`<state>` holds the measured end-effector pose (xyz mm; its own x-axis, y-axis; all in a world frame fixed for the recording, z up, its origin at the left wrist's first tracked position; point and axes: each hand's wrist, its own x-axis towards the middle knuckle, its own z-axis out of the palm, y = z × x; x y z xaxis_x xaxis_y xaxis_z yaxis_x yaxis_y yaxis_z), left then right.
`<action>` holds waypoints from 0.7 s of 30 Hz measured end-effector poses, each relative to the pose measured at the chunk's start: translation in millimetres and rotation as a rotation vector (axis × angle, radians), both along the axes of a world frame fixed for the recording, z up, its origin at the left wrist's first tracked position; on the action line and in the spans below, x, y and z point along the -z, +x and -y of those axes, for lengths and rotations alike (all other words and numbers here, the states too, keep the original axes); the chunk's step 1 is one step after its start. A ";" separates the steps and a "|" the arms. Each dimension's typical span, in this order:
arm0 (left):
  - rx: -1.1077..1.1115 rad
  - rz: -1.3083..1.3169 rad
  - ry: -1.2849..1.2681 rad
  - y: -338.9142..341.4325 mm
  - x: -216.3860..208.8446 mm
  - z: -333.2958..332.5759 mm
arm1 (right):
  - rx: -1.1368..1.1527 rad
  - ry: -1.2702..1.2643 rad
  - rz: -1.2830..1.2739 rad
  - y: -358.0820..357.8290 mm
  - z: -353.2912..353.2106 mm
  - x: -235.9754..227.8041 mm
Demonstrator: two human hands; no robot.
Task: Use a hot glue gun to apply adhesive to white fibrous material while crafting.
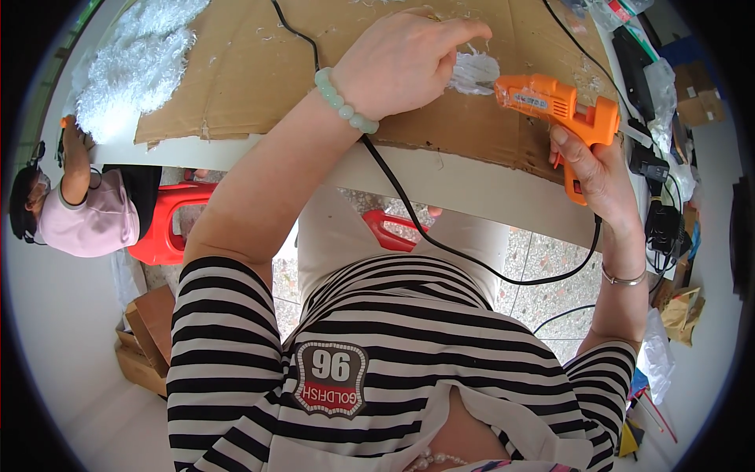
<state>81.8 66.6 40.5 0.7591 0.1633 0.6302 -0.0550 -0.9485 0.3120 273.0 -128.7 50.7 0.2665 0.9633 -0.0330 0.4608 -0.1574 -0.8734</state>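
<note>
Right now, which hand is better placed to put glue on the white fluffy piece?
Right. The right hand grips the orange glue gun, whose nozzle already points at the white fluffy piece. The left hand is busy pinning that piece to the cardboard.

I am gripping a smooth orange plastic glue gun (560, 106). I am pressing a fluffy white fibre piece (474, 72), possibly synthetic, onto matt, rough brown cardboard (259, 71) littered with loose fibres.

A small craft workshop: cardboard-covered worktable (236, 94), heaps of white fluff (134, 67), plastic stools (169, 220), another worker (79, 208) alongside.
</note>
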 end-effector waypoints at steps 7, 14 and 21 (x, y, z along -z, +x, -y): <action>0.018 -0.069 -0.068 -0.1 -2.3 -4.0 | -0.019 -0.054 -0.007 -7.3 -6.1 -4.4; 0.054 -0.085 -0.149 1.3 2.2 -10.8 | -0.045 -0.060 -0.013 -13.9 -16.4 -4.2; 0.204 0.146 0.076 5.2 13.1 -22.1 | -0.035 -0.074 0.028 -17.2 -20.4 -6.4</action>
